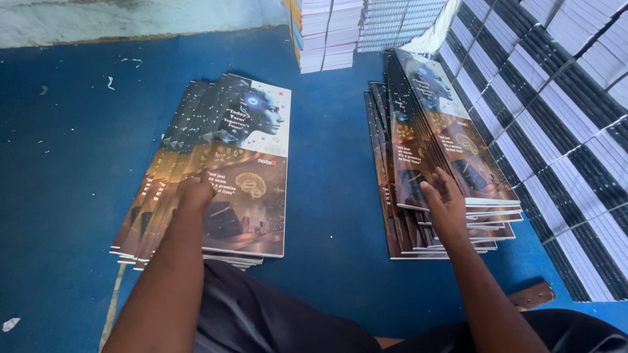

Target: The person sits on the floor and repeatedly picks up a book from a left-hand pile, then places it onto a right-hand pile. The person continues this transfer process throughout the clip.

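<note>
Now, left hand (pixel 195 191) fingers curled on fanned notebook stack (pixel 222 170), right hand (pixel 443 199) fingers spread at right stack (pixel 445 163) edge, blue floor (pixel 327 163) gap betw.

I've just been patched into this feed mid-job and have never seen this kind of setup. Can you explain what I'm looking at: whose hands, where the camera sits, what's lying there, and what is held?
There is no machine here. One camera sits on a person's head and looks down at their own two bare hands. They sit on a blue floor. The left hand rests fingers-down on a fanned stack of glossy printed booklet covers. The right hand lies flat on a second, taller stack of the same covers. Neither hand has closed around or lifted anything. To the right stand banded piles of white pages with dark edges, and more paper piles stand at the back.
</note>
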